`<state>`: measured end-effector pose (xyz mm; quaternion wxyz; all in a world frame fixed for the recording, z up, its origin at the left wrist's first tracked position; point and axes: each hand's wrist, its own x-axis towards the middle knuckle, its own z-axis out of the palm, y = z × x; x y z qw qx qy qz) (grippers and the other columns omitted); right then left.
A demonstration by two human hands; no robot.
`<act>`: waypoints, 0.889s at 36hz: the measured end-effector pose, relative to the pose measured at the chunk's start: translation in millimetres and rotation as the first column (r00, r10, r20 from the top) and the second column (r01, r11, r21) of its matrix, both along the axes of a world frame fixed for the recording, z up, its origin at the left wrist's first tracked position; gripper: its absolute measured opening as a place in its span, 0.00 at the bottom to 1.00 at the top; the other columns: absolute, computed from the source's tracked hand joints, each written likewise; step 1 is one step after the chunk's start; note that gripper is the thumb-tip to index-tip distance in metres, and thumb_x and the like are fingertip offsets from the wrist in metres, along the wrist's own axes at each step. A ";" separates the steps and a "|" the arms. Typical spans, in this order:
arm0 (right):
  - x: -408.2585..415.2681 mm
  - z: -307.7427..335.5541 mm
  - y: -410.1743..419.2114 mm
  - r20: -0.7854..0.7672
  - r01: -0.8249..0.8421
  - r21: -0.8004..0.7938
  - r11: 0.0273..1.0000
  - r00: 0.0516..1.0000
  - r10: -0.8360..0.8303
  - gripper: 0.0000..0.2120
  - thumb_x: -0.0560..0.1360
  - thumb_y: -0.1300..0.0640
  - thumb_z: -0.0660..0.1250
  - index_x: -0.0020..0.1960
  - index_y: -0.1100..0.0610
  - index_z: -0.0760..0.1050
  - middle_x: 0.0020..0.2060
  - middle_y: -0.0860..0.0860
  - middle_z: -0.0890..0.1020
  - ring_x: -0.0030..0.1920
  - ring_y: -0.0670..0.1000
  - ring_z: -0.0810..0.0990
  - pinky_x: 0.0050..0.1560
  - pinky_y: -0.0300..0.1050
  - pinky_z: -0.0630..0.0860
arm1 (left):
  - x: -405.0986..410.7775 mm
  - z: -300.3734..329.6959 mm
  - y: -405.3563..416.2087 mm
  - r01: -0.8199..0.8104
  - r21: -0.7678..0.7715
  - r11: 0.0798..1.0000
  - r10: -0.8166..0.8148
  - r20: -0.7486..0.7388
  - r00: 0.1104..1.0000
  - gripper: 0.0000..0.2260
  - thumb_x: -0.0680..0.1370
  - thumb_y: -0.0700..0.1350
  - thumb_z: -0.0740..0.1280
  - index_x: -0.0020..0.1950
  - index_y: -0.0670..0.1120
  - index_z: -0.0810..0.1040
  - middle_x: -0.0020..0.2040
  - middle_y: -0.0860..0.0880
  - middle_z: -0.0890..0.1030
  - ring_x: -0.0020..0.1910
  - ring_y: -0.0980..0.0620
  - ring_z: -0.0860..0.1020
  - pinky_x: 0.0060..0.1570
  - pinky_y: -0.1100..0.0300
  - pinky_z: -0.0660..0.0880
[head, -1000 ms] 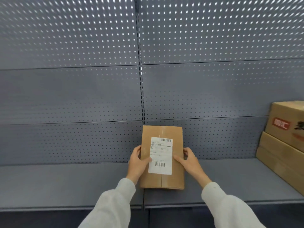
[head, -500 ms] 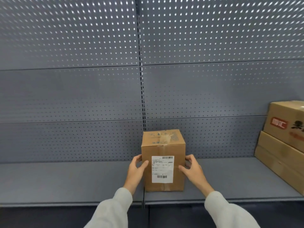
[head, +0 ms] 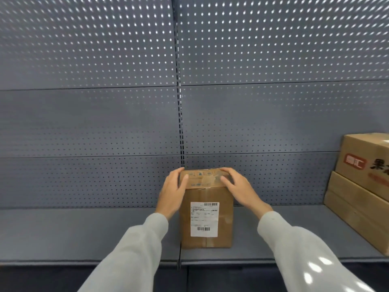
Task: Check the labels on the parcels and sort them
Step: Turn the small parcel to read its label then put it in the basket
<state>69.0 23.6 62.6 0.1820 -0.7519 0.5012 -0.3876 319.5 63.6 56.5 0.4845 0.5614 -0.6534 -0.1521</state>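
Parcel (head: 207,216) upright on grey shelf (head: 84,232), near the front edge, white label (head: 204,219) facing outward. Left hand (head: 172,192) and right hand (head: 237,189) on the upper corners, fingers loosely bent over the taped top; firm grasp or mere resting contact not determinable. Judged step: seating the parcel in its slot. Press evenly from both sides, square the base against the shelf, keep the label frontward and unobscured. Release only once steady. Maintain separation from stacked cartons (head: 362,186), well apart at right.
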 end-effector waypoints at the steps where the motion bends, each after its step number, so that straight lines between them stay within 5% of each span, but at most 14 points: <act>1: 3.3 2.7 -2.5 -0.078 -0.016 0.017 1.000 0.997 0.017 0.23 0.82 0.40 0.58 0.75 0.45 0.68 0.71 0.43 0.73 0.70 0.46 0.70 0.69 0.51 0.70 | -1.6 3.9 -2.3 0.027 0.009 1.000 -0.028 0.096 0.995 0.24 0.83 0.66 0.55 0.77 0.60 0.66 0.74 0.59 0.70 0.73 0.58 0.67 0.72 0.49 0.67; 5: 15.7 8.0 -8.1 -0.322 -0.038 0.024 0.999 0.946 0.044 0.26 0.83 0.39 0.56 0.76 0.50 0.69 0.75 0.47 0.71 0.75 0.48 0.66 0.73 0.51 0.66 | -11.1 17.8 -12.1 0.088 0.030 0.996 -0.091 0.514 0.853 0.33 0.79 0.72 0.55 0.79 0.56 0.66 0.77 0.55 0.69 0.75 0.55 0.67 0.74 0.49 0.66; 8: 18.4 8.1 -9.6 -0.360 -0.005 0.008 1.000 0.933 0.008 0.26 0.83 0.40 0.56 0.75 0.51 0.71 0.75 0.47 0.71 0.77 0.47 0.63 0.74 0.49 0.62 | -11.4 13.0 -25.0 0.084 0.138 0.987 -0.153 0.644 0.750 0.36 0.77 0.74 0.57 0.79 0.55 0.66 0.77 0.54 0.70 0.74 0.52 0.69 0.71 0.48 0.69; 18: 18.2 -14.2 -17.4 -0.282 0.046 -0.112 0.993 0.956 -0.076 0.19 0.83 0.46 0.59 0.65 0.53 0.81 0.67 0.47 0.80 0.73 0.46 0.71 0.68 0.45 0.66 | -8.5 -13.1 -39.5 0.077 -0.008 0.997 -0.059 0.569 0.820 0.27 0.75 0.70 0.65 0.70 0.59 0.77 0.66 0.62 0.79 0.65 0.59 0.74 0.59 0.58 0.73; 23: 18.8 -17.9 -22.4 -0.254 0.052 -0.117 0.992 0.964 -0.081 0.18 0.82 0.47 0.59 0.58 0.56 0.84 0.60 0.50 0.83 0.65 0.51 0.77 0.64 0.50 0.73 | -8.1 -13.0 -42.0 0.070 -0.007 0.997 -0.053 0.579 0.814 0.28 0.74 0.73 0.63 0.69 0.60 0.77 0.65 0.62 0.79 0.64 0.59 0.75 0.58 0.55 0.75; 29: 12.4 -5.3 -32.0 -0.085 -0.020 0.079 0.997 0.996 0.027 0.16 0.83 0.48 0.61 0.63 0.50 0.83 0.70 0.48 0.77 0.71 0.50 0.71 0.70 0.45 0.65 | -6.9 -13.5 -36.9 0.086 -0.011 0.996 -0.061 0.625 0.778 0.28 0.77 0.73 0.59 0.73 0.61 0.72 0.69 0.63 0.75 0.68 0.59 0.71 0.61 0.53 0.75; 32: 12.9 2.6 -42.2 -0.086 -0.007 0.156 0.988 0.996 0.021 0.15 0.81 0.49 0.66 0.67 0.47 0.80 0.79 0.49 0.64 0.78 0.56 0.61 0.76 0.56 0.59 | -5.3 -11.8 -34.2 0.085 0.005 0.996 -0.069 0.637 0.768 0.27 0.78 0.71 0.60 0.74 0.63 0.71 0.71 0.64 0.73 0.70 0.59 0.69 0.61 0.52 0.75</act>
